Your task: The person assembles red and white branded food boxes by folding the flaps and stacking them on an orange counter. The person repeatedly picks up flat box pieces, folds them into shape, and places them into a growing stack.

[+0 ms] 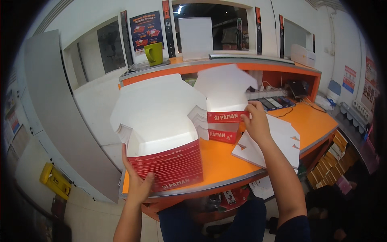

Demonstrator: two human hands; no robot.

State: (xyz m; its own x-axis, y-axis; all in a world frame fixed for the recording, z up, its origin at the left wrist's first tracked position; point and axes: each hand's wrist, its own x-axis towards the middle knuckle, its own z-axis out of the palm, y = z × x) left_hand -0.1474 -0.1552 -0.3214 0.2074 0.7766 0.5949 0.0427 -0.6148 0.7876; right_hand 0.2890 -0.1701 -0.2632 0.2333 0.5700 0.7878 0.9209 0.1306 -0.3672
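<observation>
A tall stack of nested red-and-white paper food boxes [173,163], lids raised, stands at the near left of the orange counter [219,163]. My left hand [140,186] grips its left side, with the thumb across the red front and the fingers partly hidden. Behind and to the right, my right hand [258,122] pinches the right front corner of an open paper food box [226,117]. That box sits above another red-fronted food box [223,136]. Close to my right forearm lie flat, unfolded white box blanks [274,139].
A raised shelf [169,71] runs along the back, bearing a green mug [153,54] and a white panel [195,38]. Several phones [272,102] and cables lie at the back right. A grey cabinet [66,117] stands at the left; more packages [331,157] are low at the right.
</observation>
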